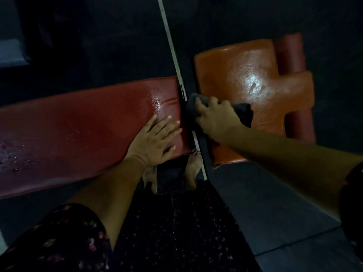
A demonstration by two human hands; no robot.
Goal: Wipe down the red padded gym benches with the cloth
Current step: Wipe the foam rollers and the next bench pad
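A long dark-red padded bench [78, 130] runs from the left edge to the middle, shiny and wet near its right end. My left hand [155, 142] rests flat on that right end with straight fingers. To the right stands a brighter orange-red padded seat [245, 75] with a wet sheen. My right hand [214, 118] grips a dark grey cloth [243, 114] at the seat's left edge, above the gap between the two pads. Part of the cloth is bunched under my fingers.
A metal bar with a pale strip [170, 48] runs diagonally between the two pads. A red roller pad [290, 54] stands behind the orange seat. My bare feet [192, 167] stand on the dark floor below the gap. The room is dim.
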